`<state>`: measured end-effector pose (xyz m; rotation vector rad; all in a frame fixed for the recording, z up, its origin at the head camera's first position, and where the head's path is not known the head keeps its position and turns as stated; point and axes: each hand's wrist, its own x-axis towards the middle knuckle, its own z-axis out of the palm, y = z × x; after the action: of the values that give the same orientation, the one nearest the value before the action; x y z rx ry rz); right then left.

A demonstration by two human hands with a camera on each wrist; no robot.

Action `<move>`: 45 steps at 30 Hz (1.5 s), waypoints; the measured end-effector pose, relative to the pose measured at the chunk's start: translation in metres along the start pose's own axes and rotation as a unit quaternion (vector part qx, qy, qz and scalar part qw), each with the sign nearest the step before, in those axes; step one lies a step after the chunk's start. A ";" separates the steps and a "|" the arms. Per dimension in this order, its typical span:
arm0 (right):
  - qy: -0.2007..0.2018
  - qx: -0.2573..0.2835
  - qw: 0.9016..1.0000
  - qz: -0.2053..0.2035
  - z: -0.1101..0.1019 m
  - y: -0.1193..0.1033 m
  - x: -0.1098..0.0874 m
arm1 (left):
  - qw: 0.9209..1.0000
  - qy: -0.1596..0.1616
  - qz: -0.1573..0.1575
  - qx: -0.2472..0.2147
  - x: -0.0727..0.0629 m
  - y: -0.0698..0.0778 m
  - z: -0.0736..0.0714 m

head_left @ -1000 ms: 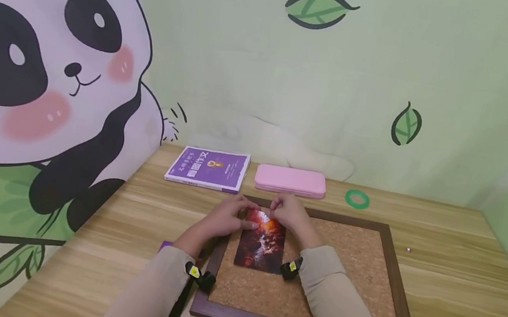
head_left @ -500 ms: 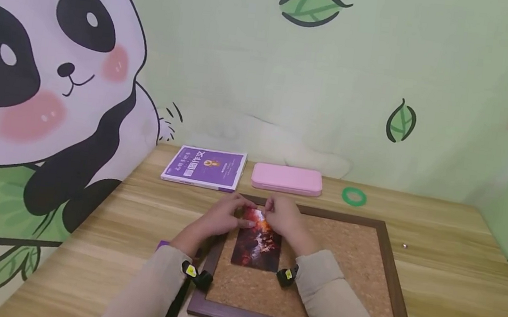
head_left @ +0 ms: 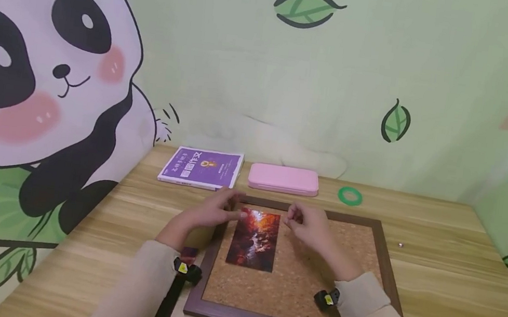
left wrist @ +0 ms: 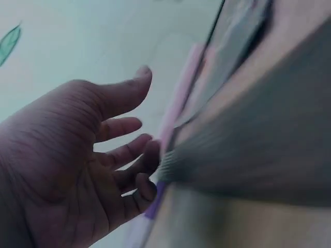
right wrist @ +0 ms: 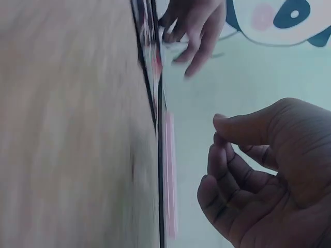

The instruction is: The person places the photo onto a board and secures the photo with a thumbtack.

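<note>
A photo print [head_left: 253, 241] of a red and orange scene with a stream lies on the upper left of a brown-framed cork board [head_left: 294, 299]. Beside its top left corner is my left hand [head_left: 215, 207], thumb overlapping the print's edge in the head view. In the left wrist view the left hand [left wrist: 77, 155] has spread, lightly bent fingers around nothing. My right hand [head_left: 309, 226] hovers over the cork just right of the print. The right wrist view shows this right hand [right wrist: 269, 170] with thumb and index tips together, the fingers loosely curled and nothing visible between them.
Behind the board lie a purple book [head_left: 203, 168], a pink case [head_left: 283, 178] and a green tape roll [head_left: 350, 196]. A small shiny piece [head_left: 400, 245] lies on the table to the right. A dark strip [head_left: 167, 300] shows beside the board's left edge, partly under the left forearm.
My right hand has left the print's top edge and moved right, off the print. My left hand has shifted slightly left, uncovering more of the print, which stays on the cork.
</note>
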<state>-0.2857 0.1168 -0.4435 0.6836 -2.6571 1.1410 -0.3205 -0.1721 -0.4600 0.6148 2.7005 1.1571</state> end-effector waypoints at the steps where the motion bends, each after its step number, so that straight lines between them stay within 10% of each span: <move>1: 0.003 0.000 1.000 -0.001 -0.005 0.004 -0.003 | 1.000 -0.002 -0.006 -0.012 -0.003 0.001 -0.007; 7: 0.018 -0.014 1.000 0.012 -0.034 0.027 -0.019 | 0.999 -0.006 -0.027 -0.038 -0.017 -0.001 -0.044; 12: 0.025 -0.030 0.999 0.032 -0.057 0.044 -0.028 | 0.994 -0.057 -0.083 0.036 -0.033 -0.012 -0.071; 18: 0.040 -0.026 0.997 0.063 -0.076 0.070 -0.039 | 0.945 -0.161 -0.235 0.159 -0.056 -0.013 -0.082; 25: 0.070 -0.023 0.995 0.073 -0.096 0.084 -0.050 | 0.920 -0.195 -0.266 0.210 -0.053 -0.001 -0.065; 30: 0.092 -0.030 0.993 0.066 -0.102 0.089 -0.051 | 0.928 -0.174 -0.250 0.214 -0.048 -0.005 -0.060; 37: 0.101 -0.042 0.991 0.077 -0.105 0.093 -0.054 | 0.960 -0.087 -0.218 0.154 -0.042 -0.025 -0.062; 45: 0.111 -0.034 0.989 0.096 -0.125 0.096 -0.058 | 0.972 -0.026 -0.183 0.145 -0.037 -0.038 -0.073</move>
<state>-0.2829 0.2844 -0.4372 0.2754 -2.5983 1.0949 -0.3197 -0.2593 -0.4377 0.1572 2.7969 0.6543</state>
